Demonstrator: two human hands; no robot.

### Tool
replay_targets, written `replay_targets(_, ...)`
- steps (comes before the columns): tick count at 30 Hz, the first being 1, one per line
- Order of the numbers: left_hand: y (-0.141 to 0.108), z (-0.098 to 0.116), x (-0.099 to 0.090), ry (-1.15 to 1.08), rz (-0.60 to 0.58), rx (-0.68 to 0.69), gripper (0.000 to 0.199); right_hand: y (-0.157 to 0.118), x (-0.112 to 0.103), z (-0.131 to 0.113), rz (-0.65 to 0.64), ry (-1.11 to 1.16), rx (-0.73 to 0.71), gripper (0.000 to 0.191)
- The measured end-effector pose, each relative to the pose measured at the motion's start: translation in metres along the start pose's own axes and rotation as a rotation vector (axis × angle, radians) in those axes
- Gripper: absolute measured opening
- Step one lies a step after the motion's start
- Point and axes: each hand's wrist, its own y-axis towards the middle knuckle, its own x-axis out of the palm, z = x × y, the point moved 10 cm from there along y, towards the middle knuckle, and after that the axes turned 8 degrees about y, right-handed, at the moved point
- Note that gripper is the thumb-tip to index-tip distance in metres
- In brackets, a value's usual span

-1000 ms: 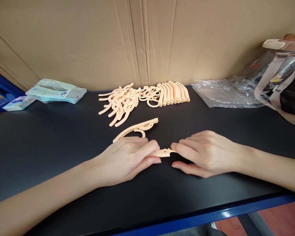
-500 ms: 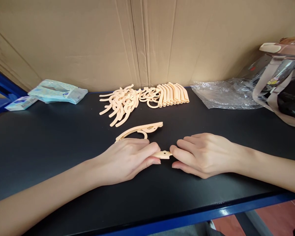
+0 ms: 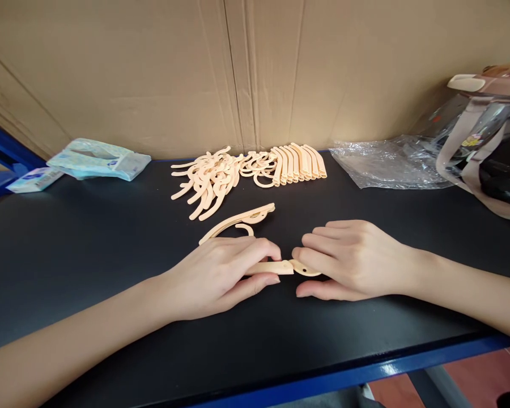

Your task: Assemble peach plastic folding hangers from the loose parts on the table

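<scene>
My left hand [image 3: 232, 277] is closed around a beige plastic folding-hanger arm [image 3: 274, 268], whose squared end sticks out past the thumb. My right hand [image 3: 352, 263] has its fingers curled over a second beige hanger piece [image 3: 305, 268] with a small dark hole near its rounded end. The ends of the two pieces meet or almost meet between my hands. Just beyond my left hand lies a folded beige hanger [image 3: 240, 219] with a curved hook, its near part hidden behind the knuckles.
Behind, on the black tabletop [image 3: 123, 226], are a heap of loose curved hanger parts [image 3: 212, 181], small hooks [image 3: 259, 164] and a row of hollow arms [image 3: 300, 163]. Tissue packs [image 3: 100, 158] lie left; a clear plastic bag [image 3: 391, 164] and a strapped bottle [image 3: 471, 124] stand right, before cardboard [image 3: 153, 73].
The holed piece now shows further out between my hands. My right hand has shifted slightly up, and my left index finger has lifted. The folded hanger's far end has moved slightly left and away.
</scene>
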Motion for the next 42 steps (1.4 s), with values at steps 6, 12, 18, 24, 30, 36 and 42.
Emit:
replay_targets(6, 0.000, -0.007, -0.005, -0.071, 0.043, -0.068, 0.018, 0.000, 0.006, 0.015, -0.053, 0.137, 0.101, 0.030)
replay_targets(12, 0.001, -0.016, -0.007, -0.079, 0.067, -0.139, 0.019, 0.000, 0.012, 0.026, -0.119, 0.254, 0.174, 0.016)
replay_targets(18, -0.001, -0.021, -0.005, -0.020, 0.084, -0.162, 0.027, -0.002, 0.008, 0.017, -0.085, 0.253, 0.098, 0.017)
replay_targets(24, -0.004, -0.031, -0.016, 0.120, 0.196, -0.252, 0.023, 0.000, -0.005, 0.004, 0.024, 0.172, -0.004, 0.036)
replay_targets(30, -0.007, -0.043, -0.013, 0.121, 0.181, -0.329, 0.019, 0.001, -0.007, 0.004, 0.024, 0.113, 0.011, 0.022)
replay_targets(36, -0.009, -0.043, -0.024, 0.278, 0.252, -0.373, 0.018, 0.001, -0.012, 0.004, 0.074, -0.170, 0.026, 0.029)
replay_targets(42, -0.014, -0.047, -0.024, 0.272, 0.278, -0.433, 0.019, -0.001, -0.018, -0.014, 0.130, -0.316, 0.004, 0.029)
